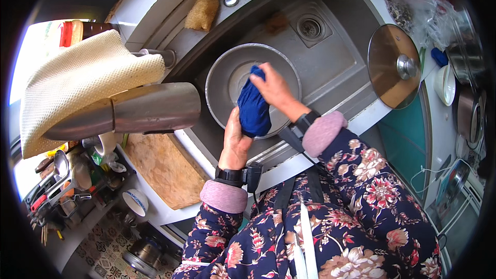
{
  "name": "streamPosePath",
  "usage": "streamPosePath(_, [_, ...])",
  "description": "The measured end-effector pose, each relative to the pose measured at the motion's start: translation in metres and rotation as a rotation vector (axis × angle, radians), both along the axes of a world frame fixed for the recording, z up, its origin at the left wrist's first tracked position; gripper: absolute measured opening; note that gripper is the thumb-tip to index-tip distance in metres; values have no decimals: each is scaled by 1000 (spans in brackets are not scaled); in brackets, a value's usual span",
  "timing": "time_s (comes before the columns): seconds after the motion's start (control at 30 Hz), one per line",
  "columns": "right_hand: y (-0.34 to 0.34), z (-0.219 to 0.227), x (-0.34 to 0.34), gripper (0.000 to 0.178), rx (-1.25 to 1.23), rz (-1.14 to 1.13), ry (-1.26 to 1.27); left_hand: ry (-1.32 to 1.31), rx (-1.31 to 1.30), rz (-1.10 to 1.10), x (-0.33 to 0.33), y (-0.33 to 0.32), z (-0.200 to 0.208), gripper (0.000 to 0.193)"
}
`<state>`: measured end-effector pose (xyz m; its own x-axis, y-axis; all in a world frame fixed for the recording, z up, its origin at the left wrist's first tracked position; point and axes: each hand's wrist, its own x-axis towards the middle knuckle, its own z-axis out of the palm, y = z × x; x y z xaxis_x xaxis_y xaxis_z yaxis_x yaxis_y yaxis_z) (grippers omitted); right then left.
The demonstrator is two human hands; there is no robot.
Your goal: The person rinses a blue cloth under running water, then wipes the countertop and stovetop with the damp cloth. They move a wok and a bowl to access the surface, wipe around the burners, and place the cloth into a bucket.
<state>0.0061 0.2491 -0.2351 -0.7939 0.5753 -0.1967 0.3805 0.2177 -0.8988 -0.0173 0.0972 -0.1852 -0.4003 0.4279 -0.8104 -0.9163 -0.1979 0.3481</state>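
Note:
A bunched dark blue cloth (254, 109) is held between my two hands, above a round metal basin (219, 77). My left hand (235, 142) is closed around its lower left side, close to the basin's near rim. From the right, my right hand (274, 87) grips the cloth's upper end, fingers curled over it. The basin stands in a grey metal sink (336, 67); its bottom is partly hidden by the cloth and my hands.
Left of the sink is a large metal faucet-like body (155, 107) with a cream mesh mat (88, 82) draped over it. A wooden cutting board (163, 168) lies near left. On the right rim leans a glass lid (385, 67). A loofah sponge (202, 11) sits behind the sink.

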Motion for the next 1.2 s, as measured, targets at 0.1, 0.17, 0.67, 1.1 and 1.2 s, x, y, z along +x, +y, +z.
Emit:
streamPosePath(0.1, [7, 19, 8, 35, -322, 95, 40, -101, -123, 61, -5, -4, 4, 57])
streamPosePath(0.17, [-13, 46, 18, 34, -448, 256, 153, -131, 165, 24, -4, -6, 1, 64])
streamPosePath(0.67, [-41, 69, 14, 21, 110, 375, -80, -93, 213, 134, 7, -6, -18, 37])
streamPosePath(1.1, [-26, 57, 12, 25, 135, 147, -141, -82, -149, 40, 2, 3, -11, 28])
streamPosePath(1.2, [-3, 28, 15, 27, 25, 186, 24, 442, -136, 10, -10, 2, -1, 19])
